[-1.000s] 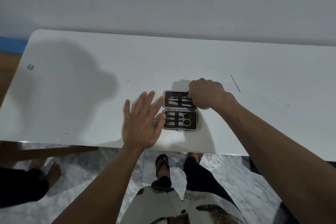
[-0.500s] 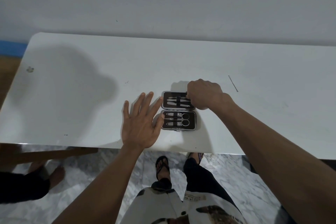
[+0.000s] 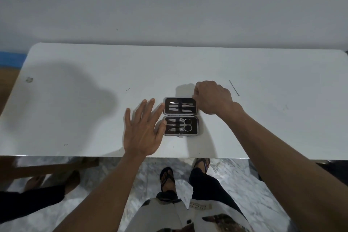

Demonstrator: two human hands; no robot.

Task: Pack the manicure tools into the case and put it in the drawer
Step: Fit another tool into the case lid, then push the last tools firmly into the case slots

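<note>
The left hand (image 3: 141, 130) lies flat, fingers spread, touching the open manicure case (image 3: 181, 116) near the table's (image 3: 75, 111) front edge. The right hand (image 3: 212, 98) curls over its far right corner; grasp unclear. Six tools visible.

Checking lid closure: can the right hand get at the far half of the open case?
Probably yes. The right hand is already at the upper right corner of the case; the left hand sits off its left edge, clear of it.

Dim, even light casts a broad soft shadow on the table (image 3: 75, 118); edges bow, and detail seems slightly soft.
</note>
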